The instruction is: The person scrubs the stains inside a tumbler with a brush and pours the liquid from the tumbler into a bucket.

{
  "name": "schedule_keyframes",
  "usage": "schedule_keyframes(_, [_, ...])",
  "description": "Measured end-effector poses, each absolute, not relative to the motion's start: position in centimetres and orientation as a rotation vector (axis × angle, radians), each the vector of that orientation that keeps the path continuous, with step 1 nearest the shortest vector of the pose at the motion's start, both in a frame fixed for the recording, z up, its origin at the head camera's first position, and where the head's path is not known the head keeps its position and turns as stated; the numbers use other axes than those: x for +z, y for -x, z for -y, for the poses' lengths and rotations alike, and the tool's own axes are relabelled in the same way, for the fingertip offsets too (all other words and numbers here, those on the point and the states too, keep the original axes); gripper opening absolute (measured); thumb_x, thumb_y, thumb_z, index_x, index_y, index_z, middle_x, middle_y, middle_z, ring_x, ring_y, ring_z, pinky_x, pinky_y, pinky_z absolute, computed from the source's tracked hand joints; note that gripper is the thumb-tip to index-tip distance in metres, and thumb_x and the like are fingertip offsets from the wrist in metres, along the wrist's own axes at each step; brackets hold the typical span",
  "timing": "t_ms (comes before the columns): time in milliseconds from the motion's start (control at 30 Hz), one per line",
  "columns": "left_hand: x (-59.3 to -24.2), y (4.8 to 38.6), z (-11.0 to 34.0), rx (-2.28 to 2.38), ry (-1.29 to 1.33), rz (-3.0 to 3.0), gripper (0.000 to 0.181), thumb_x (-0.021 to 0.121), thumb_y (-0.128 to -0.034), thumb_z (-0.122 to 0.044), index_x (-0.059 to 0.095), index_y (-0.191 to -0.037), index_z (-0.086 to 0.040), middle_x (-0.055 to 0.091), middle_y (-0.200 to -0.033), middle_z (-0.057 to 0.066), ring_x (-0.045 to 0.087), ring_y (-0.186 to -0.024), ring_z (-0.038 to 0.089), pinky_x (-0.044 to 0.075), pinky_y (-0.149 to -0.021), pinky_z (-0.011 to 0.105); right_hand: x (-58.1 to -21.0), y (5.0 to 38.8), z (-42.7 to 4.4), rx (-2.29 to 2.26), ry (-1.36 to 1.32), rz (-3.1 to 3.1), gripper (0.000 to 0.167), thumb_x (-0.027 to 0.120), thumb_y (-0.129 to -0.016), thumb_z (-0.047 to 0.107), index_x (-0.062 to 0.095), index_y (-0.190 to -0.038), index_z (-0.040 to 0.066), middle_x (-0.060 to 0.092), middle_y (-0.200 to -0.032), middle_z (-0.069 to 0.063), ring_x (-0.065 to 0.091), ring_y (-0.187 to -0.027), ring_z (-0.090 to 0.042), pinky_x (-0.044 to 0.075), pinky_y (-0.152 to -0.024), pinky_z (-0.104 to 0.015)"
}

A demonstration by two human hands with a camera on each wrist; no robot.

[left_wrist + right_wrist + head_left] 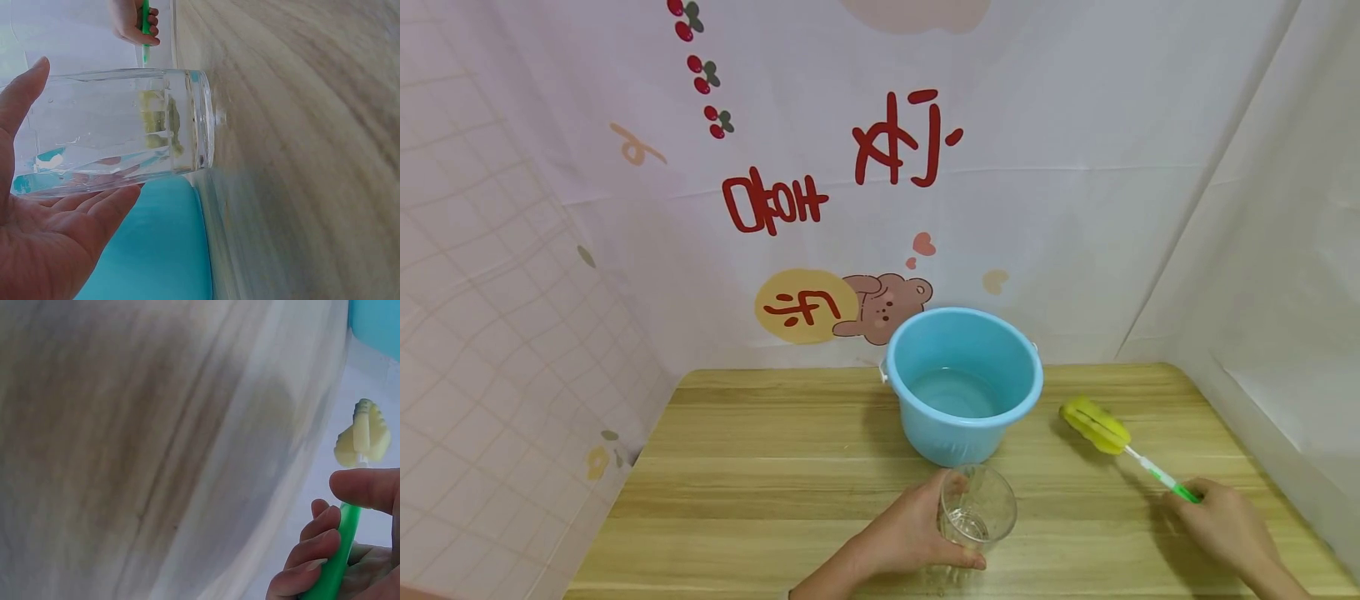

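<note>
My left hand (pixel 917 527) holds a clear drinking glass (pixel 998 521) by its side, thumb and fingers around it, in front of the blue bucket (pixel 951 437). In the left wrist view the glass (pixel 94 119) stands upright at the wooden tabletop; whether its base touches is unclear. Off to the right, my right hand (pixel 1228 527) grips the green and white handle of a sponge cup brush (pixel 1161 477). The brush's yellow sponge head (pixel 362 437) points away from the hand, to the right of the bucket. Fingers curl round the green handle (pixel 334 569) in the right wrist view.
Water appears to lie in the bucket, which has a white handle fitting (pixel 883 372) at its side. The wooden table (pixel 760 475) ends at a printed white cloth (pixel 1075 208) behind. More cloth hangs at the left and right.
</note>
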State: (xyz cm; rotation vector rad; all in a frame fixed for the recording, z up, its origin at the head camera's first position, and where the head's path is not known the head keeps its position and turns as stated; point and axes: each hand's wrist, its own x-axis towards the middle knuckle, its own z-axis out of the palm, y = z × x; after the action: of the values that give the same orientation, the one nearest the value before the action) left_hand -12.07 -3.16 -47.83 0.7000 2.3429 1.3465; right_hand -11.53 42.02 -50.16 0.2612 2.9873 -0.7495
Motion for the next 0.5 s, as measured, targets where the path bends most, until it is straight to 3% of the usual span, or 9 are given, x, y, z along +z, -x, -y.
schedule_keyframes(267, [-47.84,12.11,3.13,1.355,-0.695,-2.329,0.088,0.098,-0.0736,-0.040,0.051,-0.145,-0.017,0.058,-0.142,-0.006,0.052,-0.132,0.009,0.046,-0.109,0.033,-50.62,11.67,-42.19,-0.724,-0.250,-2.977,0.048,0.065,-0.103,0.036,0.070,-0.112,-0.011,0.071,-0.097,-0.022,0.058,-0.078,-0.025,0.044,-0.061,-0.037])
schedule_keyframes(500, [-47.80,12.13,3.10,1.351,-0.679,-2.318,0.089,0.097,-0.0741,-0.040,0.050,-0.146,-0.019,0.057,-0.143,-0.006,0.051,-0.134,0.010,0.045,-0.111,0.035,-51.02,11.70,-41.93,-0.756,-0.263,-2.980,0.053,0.063,-0.104,0.035,0.065,-0.116,-0.016,0.070,-0.094,-0.021,0.055,-0.075,-0.023,0.042,-0.060,-0.036])
